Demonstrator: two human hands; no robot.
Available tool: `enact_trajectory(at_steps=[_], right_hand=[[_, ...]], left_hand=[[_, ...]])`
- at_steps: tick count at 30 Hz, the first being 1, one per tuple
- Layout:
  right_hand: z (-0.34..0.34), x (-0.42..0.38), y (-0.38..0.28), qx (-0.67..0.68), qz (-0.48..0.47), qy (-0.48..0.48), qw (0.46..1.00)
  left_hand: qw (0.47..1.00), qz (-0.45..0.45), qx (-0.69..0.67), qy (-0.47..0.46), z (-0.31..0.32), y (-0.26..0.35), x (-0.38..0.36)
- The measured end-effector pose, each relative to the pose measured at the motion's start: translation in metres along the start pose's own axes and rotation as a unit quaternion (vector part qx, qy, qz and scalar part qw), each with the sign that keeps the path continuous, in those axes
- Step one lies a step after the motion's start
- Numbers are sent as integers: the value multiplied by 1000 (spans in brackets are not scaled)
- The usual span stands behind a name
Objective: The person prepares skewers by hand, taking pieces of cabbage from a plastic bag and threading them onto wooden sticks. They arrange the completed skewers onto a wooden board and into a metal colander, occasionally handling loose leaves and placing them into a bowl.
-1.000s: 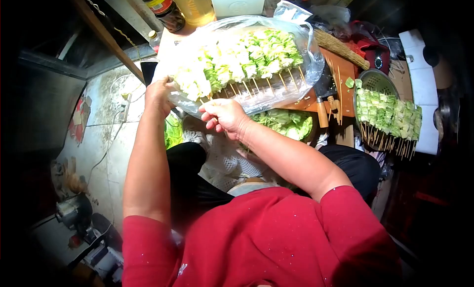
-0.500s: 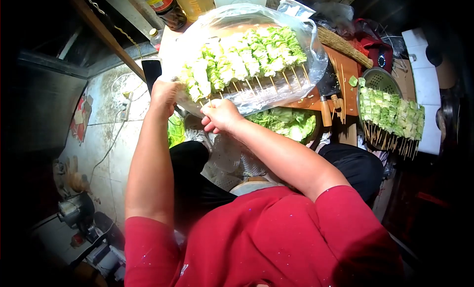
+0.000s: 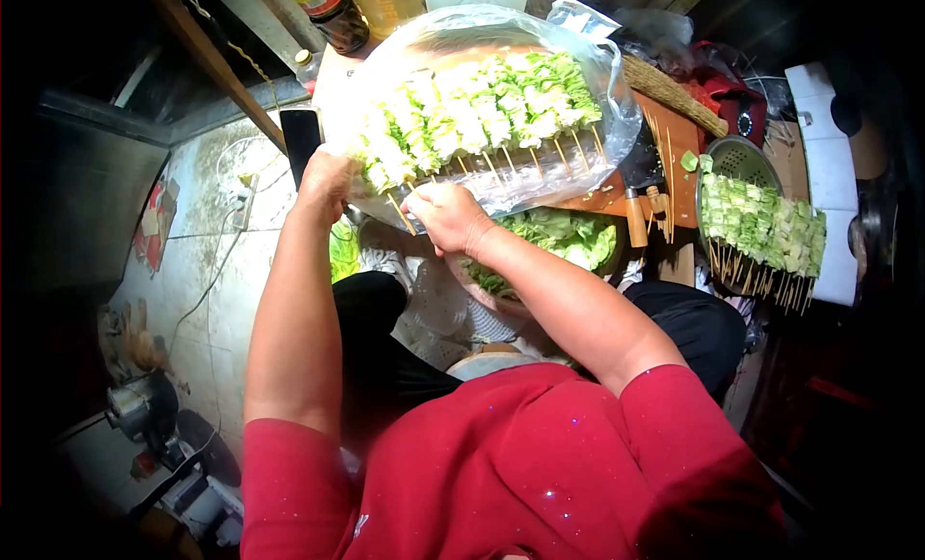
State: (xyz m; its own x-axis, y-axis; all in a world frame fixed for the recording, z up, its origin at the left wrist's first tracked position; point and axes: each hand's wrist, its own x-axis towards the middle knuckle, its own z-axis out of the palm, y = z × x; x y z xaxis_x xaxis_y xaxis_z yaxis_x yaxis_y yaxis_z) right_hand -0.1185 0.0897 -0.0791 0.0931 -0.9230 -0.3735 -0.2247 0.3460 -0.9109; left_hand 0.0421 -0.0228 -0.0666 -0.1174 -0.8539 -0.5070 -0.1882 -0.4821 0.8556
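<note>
Fingers of both hands vanish behind the skewer-filled plastic bag.

A single head-worn camera looked steeply down over the person's red-shirted chest and both forearms, facing forward to a cluttered wooden table at the top of the frame. Its wide lens bent the scene and darkened the edges, with the tiled floor falling away at left. It sat close: the arms filled the middle, and no second view overlapped it.
</note>
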Motion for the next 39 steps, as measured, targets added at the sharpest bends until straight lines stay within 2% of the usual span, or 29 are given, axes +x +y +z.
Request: enact_trajectory(at_steps=[3, 6, 9, 11, 13, 14, 15, 16, 19, 20, 21, 23, 27, 28, 29, 31, 39], right_hand=[[-1, 7, 4, 32, 50, -16, 998], [-1, 11, 8, 74, 101, -27, 992], [1, 10, 5, 72, 112, -40, 990], [-2, 6, -3, 54, 116, -32, 991], [-6, 0, -9, -50, 105, -34, 993], [-5, -1, -3, -51, 106, -34, 992], [-3, -2, 8, -158, 24, 39, 986], [-2, -3, 17, -261, -59, 109, 957], [-13, -13, 10, -238, -27, 47, 970], [-12, -9, 17, -243, -73, 39, 966], [-12, -5, 23, -242, -73, 39, 967], [-12, -1, 30, -174, -24, -1, 984], [-3, 4, 39, -239, -44, 39, 969], [-2, 2, 43, -241, -79, 50, 966], [1, -3, 40, -241, -78, 49, 966], [5, -9, 32, -216, -41, 124, 968], [-2, 6, 35, -300, -58, 121, 944]], left_hand=[[999, -11, 33, -26, -1, 1, 1], [1000, -11, -5, -27, 4, 8, -2], [998, 14, 46, -27, 11, 9, -4], [993, 74, 93, -25, 11, 2, 2], [992, 61, 111, -11, 12, 0, 7], [991, 47, 129, 5, 13, 2, 7], [991, 46, 128, 5, 14, 3, 6], [993, 35, 112, 2, 14, 4, 5], [996, 22, 81, -5, 13, 4, 4], [997, 22, 69, -11, 12, 4, 4], [997, 22, 70, -11, 12, 4, 5], [997, -2, 80, -13, 11, 5, 6], [998, -15, 67, -15, 10, 5, 7], [997, -25, 67, -11, 11, 6, 6], [997, -34, 68, -8, 11, 8, 4], [997, -33, 63, -6, 12, 9, 4], [998, -26, 52, -16, 10, 5, 7]])
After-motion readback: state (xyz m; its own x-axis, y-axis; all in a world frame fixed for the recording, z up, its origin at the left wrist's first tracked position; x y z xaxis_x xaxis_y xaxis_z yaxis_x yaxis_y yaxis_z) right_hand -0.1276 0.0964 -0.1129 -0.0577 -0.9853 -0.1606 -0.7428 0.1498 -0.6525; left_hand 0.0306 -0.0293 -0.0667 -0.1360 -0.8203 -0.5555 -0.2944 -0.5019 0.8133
